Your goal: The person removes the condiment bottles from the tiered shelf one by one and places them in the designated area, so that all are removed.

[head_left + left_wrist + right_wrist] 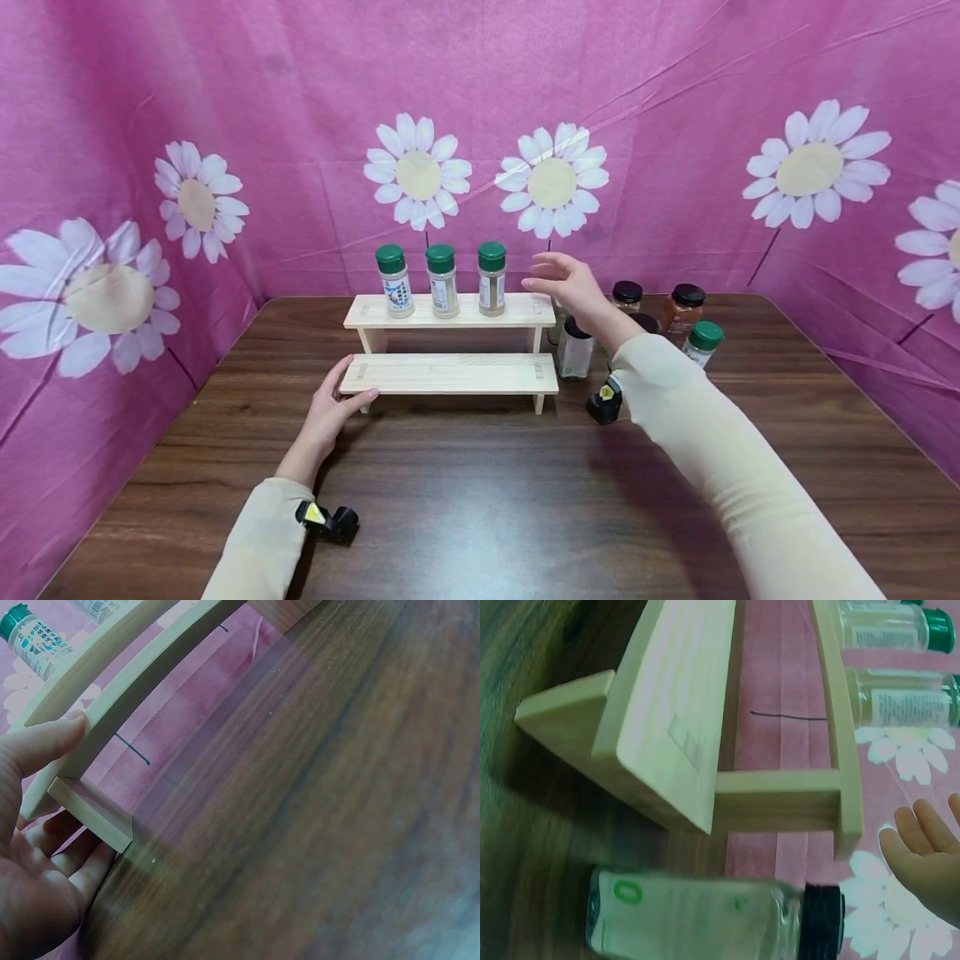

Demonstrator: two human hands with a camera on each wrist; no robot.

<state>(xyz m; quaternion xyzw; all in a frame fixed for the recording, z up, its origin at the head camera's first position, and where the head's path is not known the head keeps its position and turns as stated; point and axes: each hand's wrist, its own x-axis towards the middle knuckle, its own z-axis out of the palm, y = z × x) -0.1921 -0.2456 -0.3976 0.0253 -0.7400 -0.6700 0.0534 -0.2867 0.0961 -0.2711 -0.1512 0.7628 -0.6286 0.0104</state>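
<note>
A two-step wooden spice rack stands on the table, with a lower shelf (450,375) in front and an upper shelf (525,310) behind. My left hand (327,417) holds the lower shelf's left end, thumb (56,742) on its front edge and fingers round the end by the leg (97,814). Three green-capped spice jars stand upright along the upper shelf: a left jar (397,292), a middle jar (444,292) and a right jar (492,287). Just right of them, near the shelf's right end, my right hand (573,287) is raised with relaxed fingers and nothing in it.
Right of the rack, several jars stand on the table (465,500): a black-capped glass jar (575,354) close beside it, a red-brown spice jar (681,312) and a green-capped jar (701,346). The right forearm partly hides them. A pink flowered cloth (315,100) hangs behind.
</note>
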